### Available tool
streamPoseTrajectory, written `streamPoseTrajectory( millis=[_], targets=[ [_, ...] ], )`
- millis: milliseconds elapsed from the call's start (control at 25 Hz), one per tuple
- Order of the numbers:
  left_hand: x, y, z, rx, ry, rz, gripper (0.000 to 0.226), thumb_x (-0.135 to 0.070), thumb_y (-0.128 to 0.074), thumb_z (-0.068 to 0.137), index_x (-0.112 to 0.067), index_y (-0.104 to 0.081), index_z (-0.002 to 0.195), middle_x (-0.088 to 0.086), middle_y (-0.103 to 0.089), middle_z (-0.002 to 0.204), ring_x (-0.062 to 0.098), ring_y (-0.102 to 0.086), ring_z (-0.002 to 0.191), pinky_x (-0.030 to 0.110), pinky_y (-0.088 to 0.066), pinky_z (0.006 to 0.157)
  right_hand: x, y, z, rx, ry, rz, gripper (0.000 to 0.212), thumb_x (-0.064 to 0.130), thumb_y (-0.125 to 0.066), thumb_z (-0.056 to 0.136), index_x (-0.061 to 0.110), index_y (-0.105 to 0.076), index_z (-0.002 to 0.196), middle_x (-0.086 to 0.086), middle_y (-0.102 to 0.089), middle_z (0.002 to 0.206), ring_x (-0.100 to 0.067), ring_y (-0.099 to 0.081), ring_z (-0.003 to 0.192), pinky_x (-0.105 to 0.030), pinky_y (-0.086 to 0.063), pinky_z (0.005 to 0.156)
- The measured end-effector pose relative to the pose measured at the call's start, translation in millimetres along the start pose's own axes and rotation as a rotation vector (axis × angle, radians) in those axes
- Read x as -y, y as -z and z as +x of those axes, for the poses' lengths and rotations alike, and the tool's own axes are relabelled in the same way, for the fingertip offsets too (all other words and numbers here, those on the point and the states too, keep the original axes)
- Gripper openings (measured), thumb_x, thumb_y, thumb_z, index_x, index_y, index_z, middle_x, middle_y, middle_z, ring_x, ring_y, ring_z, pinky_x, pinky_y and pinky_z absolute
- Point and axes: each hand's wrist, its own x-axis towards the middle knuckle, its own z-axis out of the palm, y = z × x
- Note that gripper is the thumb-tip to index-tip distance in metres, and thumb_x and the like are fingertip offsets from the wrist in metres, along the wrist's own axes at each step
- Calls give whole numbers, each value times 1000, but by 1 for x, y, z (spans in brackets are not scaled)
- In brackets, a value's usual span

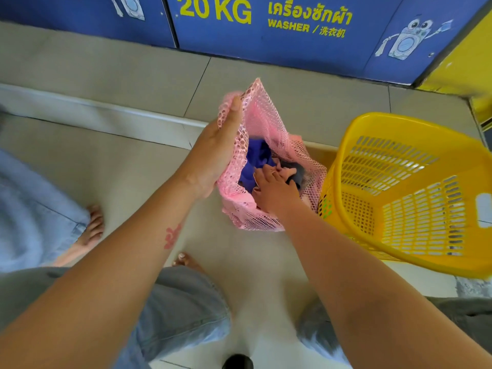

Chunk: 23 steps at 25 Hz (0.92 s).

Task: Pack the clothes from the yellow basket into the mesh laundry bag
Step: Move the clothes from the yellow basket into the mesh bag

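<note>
A pink mesh laundry bag (269, 123) stands open on the floor in the middle of the view. My left hand (215, 150) grips its left rim and holds the mouth up. Inside lies a blue garment (255, 161). My right hand (274, 187) reaches into the bag with its fingers closed on a dark garment (296, 171) beside a bit of pink cloth. The yellow basket (415, 198) is tilted just right of the bag; no clothes show inside it.
Blue washer fronts (292, 35) line the wall behind the bag. A raised tiled step (106, 113) crosses the floor. Another person's bare foot (90, 227) and pale blue clothing are at the left. My own legs are below.
</note>
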Motion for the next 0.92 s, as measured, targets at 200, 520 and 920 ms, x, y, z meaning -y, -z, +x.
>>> streamPoseTrajectory(
  millis=[200,520,920],
  targets=[
    [11,-16,-10,-18,42,43,89,-88,-33,69,-34,-47,138,-4,-56,139,20,-51,129,50,-38,108,4,28,-49,-143,72,-109,66,47,-20,98,15,-6,154,-4,-10,162,-27,-16,149,-44,-23,116],
    [-5,-52,-31,-117,4,176,69,-66,-22,95,-19,-45,141,9,-52,140,26,-50,126,46,-38,109,-52,78,-115,-470,103,119,62,47,-21,100,16,-15,154,-7,-16,162,-26,-18,148,-42,-26,118],
    [10,-83,-10,-175,58,248,70,-65,-19,95,-21,-34,148,4,-39,153,26,-35,140,43,-28,114,-149,51,-78,-196,-257,189,60,39,-45,98,11,-28,148,-14,-37,152,-34,-39,137,-46,-36,109]
  ],
)
